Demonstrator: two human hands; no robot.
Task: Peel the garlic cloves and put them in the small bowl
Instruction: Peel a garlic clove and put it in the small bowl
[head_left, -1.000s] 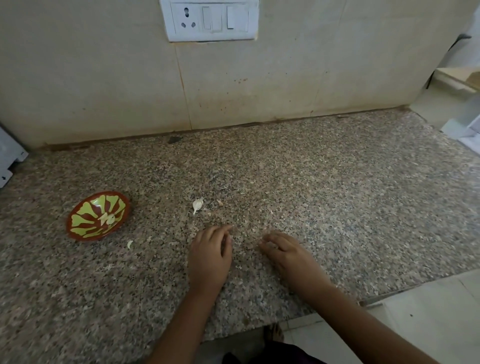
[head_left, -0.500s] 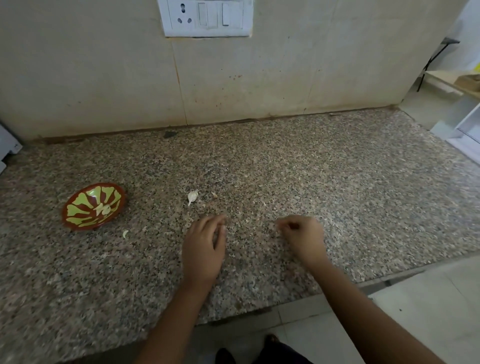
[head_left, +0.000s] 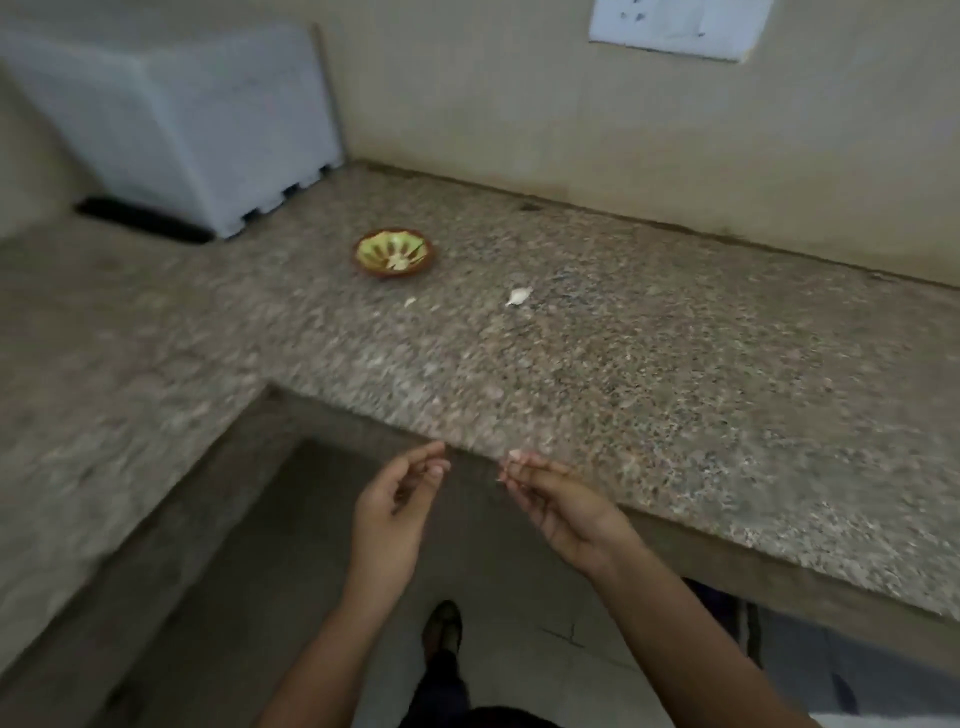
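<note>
The garlic clove (head_left: 518, 296) lies loose on the granite countertop (head_left: 649, 374), to the right of the small bowl (head_left: 393, 273) and slightly nearer to me, apart from it. A smaller pale fragment (head_left: 410, 301), skin or clove I cannot tell, lies just in front of the bowl. The bowl stands upright, brown outside with a green-striped inside, and holds a few pale pieces (head_left: 397, 261) at its centre; blur prevents identifying them further.

Neither hand touches the clove or the bowl. Both hands are well apart from the bowl, on its near side, held in the air at the counter's front edge. My left hand (head_left: 389, 509) is roughly in line with the bowl, palm turned inward, fingers loosely curled and released, with nothing in it. My right hand (head_left: 556, 499) is to the right of the bowl's line, closer to the clove's line, fingers bent with the thumb brought toward the fingertips. A small pale speck shows at those fingertips; whether something is pinched there I cannot tell.

Left of and behind the bowl a white box (head_left: 208, 119) sits against the wall. A switch plate (head_left: 675, 26) is on the wall to the bowl's right, higher up.
</note>
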